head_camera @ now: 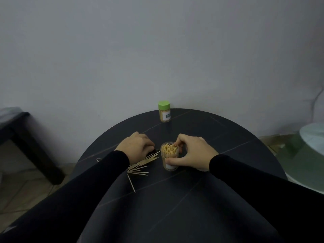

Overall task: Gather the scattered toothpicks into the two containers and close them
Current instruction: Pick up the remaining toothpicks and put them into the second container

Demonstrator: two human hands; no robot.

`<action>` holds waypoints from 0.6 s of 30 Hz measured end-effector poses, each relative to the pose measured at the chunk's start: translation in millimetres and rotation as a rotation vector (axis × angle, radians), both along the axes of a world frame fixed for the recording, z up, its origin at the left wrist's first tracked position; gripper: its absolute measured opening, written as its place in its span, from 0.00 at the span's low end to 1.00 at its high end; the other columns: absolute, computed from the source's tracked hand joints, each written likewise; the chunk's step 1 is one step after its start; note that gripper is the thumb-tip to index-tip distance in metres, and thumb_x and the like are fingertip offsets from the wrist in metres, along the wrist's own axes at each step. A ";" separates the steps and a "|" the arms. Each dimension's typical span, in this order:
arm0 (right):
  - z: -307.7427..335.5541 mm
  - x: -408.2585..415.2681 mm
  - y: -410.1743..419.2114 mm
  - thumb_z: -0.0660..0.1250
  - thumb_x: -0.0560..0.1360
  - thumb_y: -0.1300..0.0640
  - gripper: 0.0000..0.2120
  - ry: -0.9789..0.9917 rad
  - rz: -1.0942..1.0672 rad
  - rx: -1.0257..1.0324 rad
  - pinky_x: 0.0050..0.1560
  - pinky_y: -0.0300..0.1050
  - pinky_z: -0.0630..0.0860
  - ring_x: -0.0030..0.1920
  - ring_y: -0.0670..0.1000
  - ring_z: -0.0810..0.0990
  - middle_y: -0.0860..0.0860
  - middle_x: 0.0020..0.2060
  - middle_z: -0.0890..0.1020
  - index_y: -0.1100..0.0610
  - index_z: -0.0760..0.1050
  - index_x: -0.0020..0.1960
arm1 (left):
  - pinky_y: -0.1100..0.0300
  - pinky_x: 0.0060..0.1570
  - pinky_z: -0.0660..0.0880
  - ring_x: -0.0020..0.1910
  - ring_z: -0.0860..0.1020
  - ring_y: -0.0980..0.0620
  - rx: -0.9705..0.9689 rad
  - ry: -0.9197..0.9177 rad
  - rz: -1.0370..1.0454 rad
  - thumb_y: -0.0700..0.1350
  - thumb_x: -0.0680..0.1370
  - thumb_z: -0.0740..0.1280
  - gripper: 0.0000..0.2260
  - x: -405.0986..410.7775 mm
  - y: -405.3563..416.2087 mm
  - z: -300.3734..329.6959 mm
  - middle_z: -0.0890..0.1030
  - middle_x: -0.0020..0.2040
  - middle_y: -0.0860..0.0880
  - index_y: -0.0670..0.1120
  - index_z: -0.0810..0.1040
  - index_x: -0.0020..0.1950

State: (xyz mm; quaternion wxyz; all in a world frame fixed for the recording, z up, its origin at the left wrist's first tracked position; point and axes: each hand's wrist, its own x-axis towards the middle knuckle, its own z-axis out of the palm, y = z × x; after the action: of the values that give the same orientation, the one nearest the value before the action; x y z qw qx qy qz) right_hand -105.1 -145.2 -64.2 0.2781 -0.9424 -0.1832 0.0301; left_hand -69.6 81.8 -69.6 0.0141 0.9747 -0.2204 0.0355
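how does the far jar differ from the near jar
The far jar wears a green lid; the near jar is open, toothpick tips showing. The far jar stands alone by the table's back edge; the right hand grips the near jar. Both are clear, labelled and upright.

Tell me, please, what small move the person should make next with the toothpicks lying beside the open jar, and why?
Probably the left hand should pinch up a bunch of the scattered toothpicks it rests on and drop them into the open jar. That jar has no lid yet and the right hand holds it upright, while the green-lidded jar at the table's far edge is already closed.
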 end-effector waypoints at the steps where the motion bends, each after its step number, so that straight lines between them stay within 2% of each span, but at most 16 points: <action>1: 0.5 -0.2 0.7 0.70 0.63 0.31 0.24 -0.006 0.003 0.002 0.57 0.46 0.69 0.50 0.45 0.74 0.40 0.43 0.76 0.44 0.69 0.50 | 0.58 0.60 0.69 0.59 0.69 0.54 -0.035 0.039 0.001 0.55 0.80 0.59 0.15 -1.9 -3.9 1.2 0.75 0.62 0.54 0.55 0.74 0.66; 4: 0.7 -2.0 2.0 0.71 0.64 0.32 0.23 -0.010 0.006 0.013 0.57 0.44 0.68 0.49 0.43 0.74 0.41 0.43 0.77 0.44 0.69 0.50 | 0.57 0.60 0.69 0.60 0.69 0.54 -0.010 0.116 -0.063 0.58 0.78 0.61 0.18 -6.7 -16.3 1.1 0.73 0.63 0.53 0.54 0.74 0.66; 7: -0.2 -3.6 3.5 0.71 0.65 0.33 0.23 -0.007 0.006 0.023 0.57 0.43 0.67 0.48 0.42 0.75 0.41 0.44 0.77 0.44 0.68 0.50 | 0.58 0.57 0.71 0.57 0.70 0.54 0.035 0.051 -0.078 0.55 0.79 0.61 0.13 -9.8 -15.5 -0.2 0.76 0.60 0.53 0.54 0.79 0.61; 12: 1.5 -6.6 5.4 0.71 0.65 0.33 0.23 0.014 0.002 0.012 0.59 0.44 0.68 0.49 0.43 0.75 0.40 0.44 0.76 0.44 0.68 0.52 | 0.61 0.50 0.70 0.54 0.71 0.55 0.018 -0.017 0.002 0.53 0.80 0.62 0.10 -14.6 -7.2 0.7 0.79 0.54 0.56 0.57 0.80 0.57; 16: -0.1 -10.7 9.0 0.70 0.64 0.32 0.24 0.003 -0.007 0.009 0.57 0.44 0.70 0.51 0.45 0.73 0.40 0.45 0.77 0.44 0.68 0.51 | 0.59 0.52 0.72 0.55 0.71 0.53 0.056 -0.017 0.076 0.57 0.79 0.60 0.13 -23.6 -7.2 2.9 0.79 0.55 0.54 0.55 0.80 0.58; 18: -1.3 -12.2 12.1 0.70 0.64 0.30 0.24 0.006 -0.001 0.000 0.57 0.45 0.70 0.51 0.45 0.73 0.40 0.45 0.77 0.43 0.68 0.50 | 0.57 0.56 0.72 0.59 0.70 0.52 0.093 0.040 0.119 0.61 0.77 0.61 0.18 -27.9 -7.2 8.7 0.77 0.58 0.53 0.55 0.78 0.62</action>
State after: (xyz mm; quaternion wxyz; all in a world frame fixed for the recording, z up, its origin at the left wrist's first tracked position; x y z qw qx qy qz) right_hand -117.3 -133.1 -65.6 0.2789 -0.9423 -0.1821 0.0327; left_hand -97.4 74.6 -60.9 -0.0289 0.9861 -0.1633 0.0065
